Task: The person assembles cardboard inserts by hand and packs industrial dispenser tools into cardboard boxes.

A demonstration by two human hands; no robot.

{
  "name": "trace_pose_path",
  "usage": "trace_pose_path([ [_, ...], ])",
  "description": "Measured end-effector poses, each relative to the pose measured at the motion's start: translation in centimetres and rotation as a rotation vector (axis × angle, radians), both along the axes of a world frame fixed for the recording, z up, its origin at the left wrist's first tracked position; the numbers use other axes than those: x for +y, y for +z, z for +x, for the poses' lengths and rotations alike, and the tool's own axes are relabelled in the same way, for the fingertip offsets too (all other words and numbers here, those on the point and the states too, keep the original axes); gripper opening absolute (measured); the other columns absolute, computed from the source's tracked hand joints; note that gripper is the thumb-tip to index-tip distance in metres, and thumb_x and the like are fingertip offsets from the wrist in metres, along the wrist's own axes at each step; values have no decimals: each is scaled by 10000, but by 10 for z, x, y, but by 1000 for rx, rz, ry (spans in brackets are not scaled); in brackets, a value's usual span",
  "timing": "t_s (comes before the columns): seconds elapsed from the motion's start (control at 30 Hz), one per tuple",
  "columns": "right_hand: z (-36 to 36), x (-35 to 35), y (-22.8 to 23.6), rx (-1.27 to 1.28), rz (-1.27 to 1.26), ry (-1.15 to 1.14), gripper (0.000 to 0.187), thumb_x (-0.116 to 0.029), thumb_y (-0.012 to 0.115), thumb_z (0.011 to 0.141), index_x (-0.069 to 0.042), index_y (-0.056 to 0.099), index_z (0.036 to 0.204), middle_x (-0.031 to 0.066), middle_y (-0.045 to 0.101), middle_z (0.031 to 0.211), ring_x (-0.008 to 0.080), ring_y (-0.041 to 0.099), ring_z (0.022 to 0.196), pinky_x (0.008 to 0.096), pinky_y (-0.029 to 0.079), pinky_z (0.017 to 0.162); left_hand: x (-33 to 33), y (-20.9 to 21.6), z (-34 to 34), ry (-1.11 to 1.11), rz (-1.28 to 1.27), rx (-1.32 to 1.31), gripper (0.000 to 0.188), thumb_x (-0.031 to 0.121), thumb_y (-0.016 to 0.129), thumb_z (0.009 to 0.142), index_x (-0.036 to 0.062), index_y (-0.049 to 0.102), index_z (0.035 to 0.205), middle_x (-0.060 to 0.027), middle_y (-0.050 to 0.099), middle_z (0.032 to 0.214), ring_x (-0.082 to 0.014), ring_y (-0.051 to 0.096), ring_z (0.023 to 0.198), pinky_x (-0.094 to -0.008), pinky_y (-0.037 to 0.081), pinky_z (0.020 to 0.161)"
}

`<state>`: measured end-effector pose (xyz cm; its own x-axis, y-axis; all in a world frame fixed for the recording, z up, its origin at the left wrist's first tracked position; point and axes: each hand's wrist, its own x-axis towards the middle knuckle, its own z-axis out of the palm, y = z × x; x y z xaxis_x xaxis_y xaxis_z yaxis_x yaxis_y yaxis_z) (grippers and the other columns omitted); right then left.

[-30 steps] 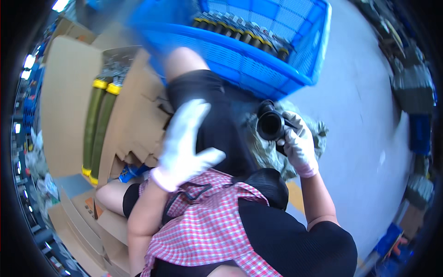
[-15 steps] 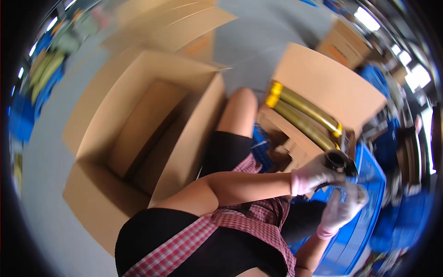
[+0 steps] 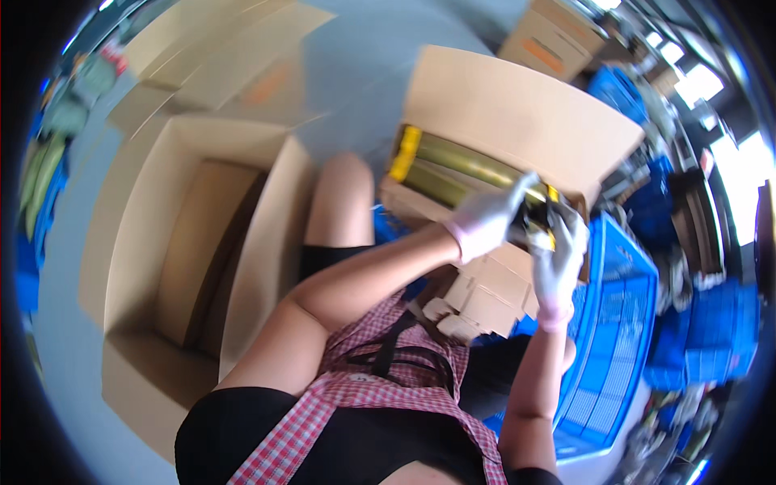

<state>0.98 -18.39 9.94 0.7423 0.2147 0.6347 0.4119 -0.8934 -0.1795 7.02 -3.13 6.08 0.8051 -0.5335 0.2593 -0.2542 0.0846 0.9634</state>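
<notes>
White-gloved, my left hand (image 3: 485,220) reaches into the open carton (image 3: 517,97). One finger is stretched along an olive-green tube (image 3: 465,158) while the rest close against a shiny black hollow part (image 3: 537,213). My right hand (image 3: 563,246), gloved too, curls its fingers round the other side of that part. Between the hands, the part sits by the tubes' right ends, mostly covered; whether it touches a tube I cannot tell. Yellow bands (image 3: 405,153) wrap the tubes' left ends, and a second tube (image 3: 436,184) lies nearer me in the carton.
To my left stands a large open cardboard box (image 3: 121,242) with a cardboard piece (image 3: 198,242) inside. Blue plastic crates (image 3: 618,339) stand at the right. Folded cardboard (image 3: 495,291) lies before my lap. Another carton (image 3: 550,40) is farther back.
Both hands have moved from above the blue crate, left and away from me, to the tubes' right ends, taking the black part along. My view has shifted to the right.
</notes>
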Motion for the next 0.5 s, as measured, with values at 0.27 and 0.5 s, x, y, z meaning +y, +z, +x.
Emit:
trace_pose_path([
  [0.27,82,-52,-54,352,329,-461,482,-394,746,743,-20,583,999,192,670,839,360,652,778,401,510,718,-18,70,119,202,486,-977,476,218,606,828,78,522,1275,-161,589,1167,-288,547,1096,-401,425,962],
  [0.5,57,-131,-90,-92,834,-355,167,-42,562,847,-24,655,985,107,671,935,247,628,873,363,483,861,26,119,117,410,944,-1033,170,148,559,803,84,593,957,-137,638,808,-299,631,772,-431,499,685],
])
